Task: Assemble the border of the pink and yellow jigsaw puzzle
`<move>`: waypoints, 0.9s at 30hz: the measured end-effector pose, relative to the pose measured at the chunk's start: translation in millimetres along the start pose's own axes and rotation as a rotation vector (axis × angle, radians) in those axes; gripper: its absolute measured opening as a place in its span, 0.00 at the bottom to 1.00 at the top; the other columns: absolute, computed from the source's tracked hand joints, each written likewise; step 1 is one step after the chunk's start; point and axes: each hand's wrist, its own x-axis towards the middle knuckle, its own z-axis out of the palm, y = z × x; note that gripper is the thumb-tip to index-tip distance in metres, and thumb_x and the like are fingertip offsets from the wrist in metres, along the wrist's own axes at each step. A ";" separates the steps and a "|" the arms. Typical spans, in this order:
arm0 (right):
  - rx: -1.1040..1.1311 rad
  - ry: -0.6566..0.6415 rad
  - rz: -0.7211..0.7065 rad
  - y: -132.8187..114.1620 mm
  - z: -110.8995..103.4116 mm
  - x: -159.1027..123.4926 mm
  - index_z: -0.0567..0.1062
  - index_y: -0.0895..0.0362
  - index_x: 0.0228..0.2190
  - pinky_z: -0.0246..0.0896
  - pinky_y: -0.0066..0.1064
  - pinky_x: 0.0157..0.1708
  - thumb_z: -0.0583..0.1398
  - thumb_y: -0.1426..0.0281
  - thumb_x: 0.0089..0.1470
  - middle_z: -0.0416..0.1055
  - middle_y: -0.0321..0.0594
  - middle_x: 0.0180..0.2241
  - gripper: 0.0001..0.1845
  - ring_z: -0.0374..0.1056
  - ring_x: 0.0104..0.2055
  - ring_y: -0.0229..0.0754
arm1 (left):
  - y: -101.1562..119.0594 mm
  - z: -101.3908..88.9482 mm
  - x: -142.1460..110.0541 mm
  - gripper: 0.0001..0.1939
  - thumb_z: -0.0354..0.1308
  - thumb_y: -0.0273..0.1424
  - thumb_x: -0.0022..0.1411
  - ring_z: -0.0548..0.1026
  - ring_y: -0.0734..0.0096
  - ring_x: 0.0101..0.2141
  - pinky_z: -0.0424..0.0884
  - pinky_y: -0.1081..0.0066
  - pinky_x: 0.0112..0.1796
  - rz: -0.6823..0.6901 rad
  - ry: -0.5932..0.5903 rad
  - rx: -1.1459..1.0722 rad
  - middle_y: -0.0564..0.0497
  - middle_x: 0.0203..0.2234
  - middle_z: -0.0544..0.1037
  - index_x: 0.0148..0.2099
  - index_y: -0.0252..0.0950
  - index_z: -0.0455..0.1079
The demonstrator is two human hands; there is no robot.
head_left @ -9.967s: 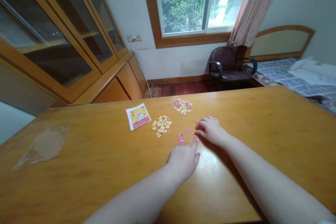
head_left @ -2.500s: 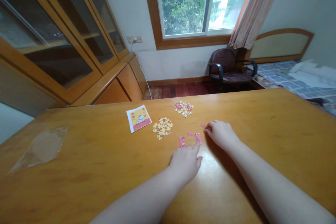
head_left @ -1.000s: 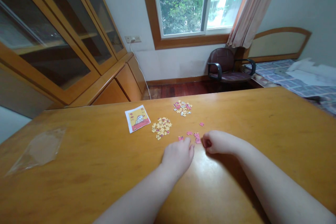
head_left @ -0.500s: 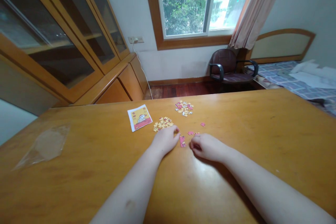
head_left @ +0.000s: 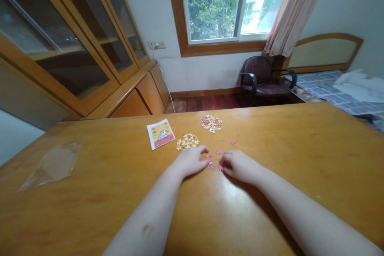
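Observation:
My left hand [head_left: 192, 161] rests on the table with thumb and forefinger apart. Its thumb touches a small joined block of pink puzzle pieces [head_left: 210, 165] and covers part of it. Just to the right, my right hand [head_left: 240, 165] pinches a pink puzzle piece [head_left: 220, 167] at its fingertips, low over the wood or on it. Beyond the hands lie another pink piece [head_left: 218, 152] and, farther right, a single loose pink one [head_left: 233, 142]. A pile of mostly yellow pieces [head_left: 188, 141] sits just past my left hand.
Farther back is a mixed pile of pieces [head_left: 211, 123]. A printed picture card [head_left: 161, 134] lies left of the yellow pile. A clear plastic bag [head_left: 55, 164] is at the table's left. Past the table's far edge stand a cabinet [head_left: 126, 100] and an armchair [head_left: 259, 76].
A pink piece now shows at my right fingertips. My left thumb has shifted right onto the joined block, and its forefinger has opened out. The view has moved slightly.

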 end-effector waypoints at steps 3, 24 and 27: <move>-0.013 0.020 -0.033 0.8 5.1 2.2 0.76 0.57 0.30 0.57 0.30 0.36 0.59 0.69 0.52 0.75 0.41 0.30 0.06 0.68 0.33 0.41 | 0.6 -0.7 -0.5 0.21 0.57 0.44 0.55 0.76 0.61 0.38 0.67 0.70 0.34 -0.007 -0.003 0.025 0.51 0.36 0.78 0.50 0.44 0.69; 0.009 0.147 -0.067 -5.6 19.1 8.8 0.72 0.58 0.31 0.55 0.33 0.41 0.58 0.69 0.55 0.72 0.41 0.31 0.05 0.65 0.37 0.41 | 8.2 -4.2 -3.5 0.21 0.60 0.41 0.53 0.76 0.61 0.39 0.67 0.70 0.36 -0.030 -0.012 0.055 0.51 0.35 0.78 0.50 0.44 0.69; -0.005 0.142 -0.054 -6.0 19.3 9.2 0.72 0.58 0.31 0.55 0.33 0.41 0.58 0.68 0.55 0.72 0.41 0.32 0.05 0.65 0.37 0.41 | 7.1 -3.2 -3.2 0.22 0.60 0.42 0.53 0.76 0.61 0.38 0.67 0.71 0.35 -0.023 -0.012 0.054 0.51 0.35 0.79 0.50 0.44 0.69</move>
